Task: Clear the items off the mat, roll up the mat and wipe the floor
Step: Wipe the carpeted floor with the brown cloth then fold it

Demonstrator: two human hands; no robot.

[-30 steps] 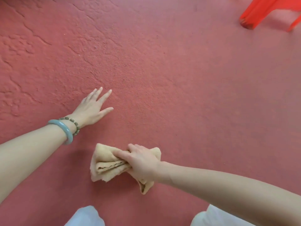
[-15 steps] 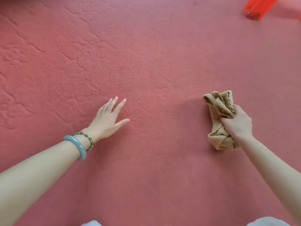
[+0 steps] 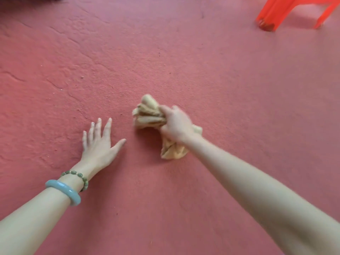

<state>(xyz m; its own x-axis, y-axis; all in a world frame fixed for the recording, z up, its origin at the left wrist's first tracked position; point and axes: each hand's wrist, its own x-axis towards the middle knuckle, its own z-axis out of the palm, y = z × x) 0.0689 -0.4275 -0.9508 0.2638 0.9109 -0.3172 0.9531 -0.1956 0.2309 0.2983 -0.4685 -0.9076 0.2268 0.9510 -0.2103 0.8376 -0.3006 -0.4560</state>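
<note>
A crumpled tan cloth (image 3: 149, 115) lies pressed against the rough red floor (image 3: 220, 89) near the middle of the view. My right hand (image 3: 176, 124) is shut on the cloth, bunching it, with one end sticking out ahead of the fingers and the other trailing under the wrist. My left hand (image 3: 99, 142) rests flat on the floor just left of the cloth, fingers spread, holding nothing. Its wrist carries a pale blue bangle and a green bead bracelet. No mat is in view.
The orange-red legs of a plastic stool (image 3: 272, 17) stand on the floor at the top right. Cracks and ridges mark the floor at the left. A dark edge of something shows at the top left corner.
My right hand has swept the cloth from the near left out to the right and now back toward the middle, beside my left hand. My left hand has stayed flat on the floor.
</note>
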